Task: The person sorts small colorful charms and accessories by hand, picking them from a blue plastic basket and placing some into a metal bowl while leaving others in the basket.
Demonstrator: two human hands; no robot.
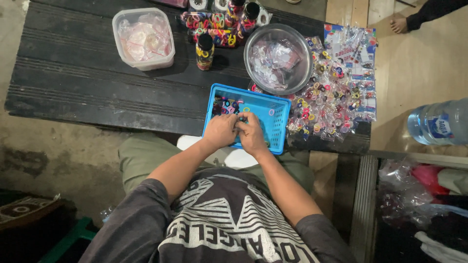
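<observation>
Both hands meet over the near end of a blue basket (pixel 273 124) at the worktop (pixel 97 87) edge: the left hand (pixel 220 130) and right hand (pixel 252 135) press their fingers together, though what they pinch is too small to tell. Small coloured hair bands (pixel 228 104) lie in the basket's far end. Behind it stand a metal bowl (pixel 278 58), a clear tub (pixel 144 38) and a dark bottle (pixel 204 50); packets of bands (pixel 336 92) crowd its right side.

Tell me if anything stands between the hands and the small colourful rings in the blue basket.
Nothing visible does. The left hand and right hand are together inside the blue basket, with the loose colourful rings lying just beyond the fingertips, uncovered.
</observation>
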